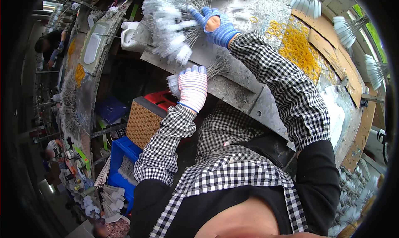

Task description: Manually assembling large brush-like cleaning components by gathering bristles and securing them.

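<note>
A heap of wire brushes (172,24) lies on the far left part of the counter (232,92). The right hand (216,24) rests at the heap's right edge; the left hand (192,87) is nearer, at the counter's near edge, closed around a small bundle of brushes (173,83). A pile of rubber bands (297,47) lies on the counter to the right. Below the counter's near edge, left of the person, stands a crate (120,163) with more brushes in it.
</note>
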`<state>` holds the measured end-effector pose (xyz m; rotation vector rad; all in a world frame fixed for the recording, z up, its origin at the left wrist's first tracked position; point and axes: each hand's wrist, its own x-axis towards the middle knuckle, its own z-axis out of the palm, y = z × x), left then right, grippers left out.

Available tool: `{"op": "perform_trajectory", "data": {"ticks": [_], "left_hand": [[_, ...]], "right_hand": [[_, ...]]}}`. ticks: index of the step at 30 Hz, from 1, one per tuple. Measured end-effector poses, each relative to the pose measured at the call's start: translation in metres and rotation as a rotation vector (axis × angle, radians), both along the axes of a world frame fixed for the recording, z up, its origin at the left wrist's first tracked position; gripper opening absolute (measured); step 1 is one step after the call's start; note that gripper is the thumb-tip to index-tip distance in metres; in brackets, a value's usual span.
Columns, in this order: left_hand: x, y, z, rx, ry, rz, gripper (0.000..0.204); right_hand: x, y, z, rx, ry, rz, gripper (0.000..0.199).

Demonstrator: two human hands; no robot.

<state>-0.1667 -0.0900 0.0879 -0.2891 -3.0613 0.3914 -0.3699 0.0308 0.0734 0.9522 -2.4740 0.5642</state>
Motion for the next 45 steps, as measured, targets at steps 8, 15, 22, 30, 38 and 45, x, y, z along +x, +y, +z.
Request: {"op": "perform_trajectory", "data": {"ticks": [8, 15, 22, 30, 38, 45], "left_hand": [[0.020, -0.005, -0.009, 0.027, -0.009, -0.116, 0.018], [0.026, -0.020, 0.005, 0.070, -0.121, -0.304, 0.033], [0.042, 0.044, 0.097, 1.431, -0.512, -0.213, 0.047], [0.008, 0.165, 0.051, 1.345, -0.377, -0.814, 0.033], [0.012, 0.171, 0.013, 0.982, -0.080, -0.981, 0.050], [0.035, 0.155, 0.018, 1.002, -0.070, -0.908, 0.048]], "right_hand": [[-0.013, 0.042, 0.016, 0.158, 0.037, -0.042, 0.086], [0.041, 0.099, 0.035, 0.035, -0.101, 0.064, 0.091], [0.208, 0.154, 0.137, -1.127, -0.834, 0.494, 0.082], [0.258, 0.169, 0.105, -1.243, -0.455, 0.085, 0.031], [0.270, 0.188, 0.200, -0.004, 0.147, -0.096, 0.053], [0.260, 0.159, 0.187, -0.050, 0.189, 0.096, 0.050]]}}
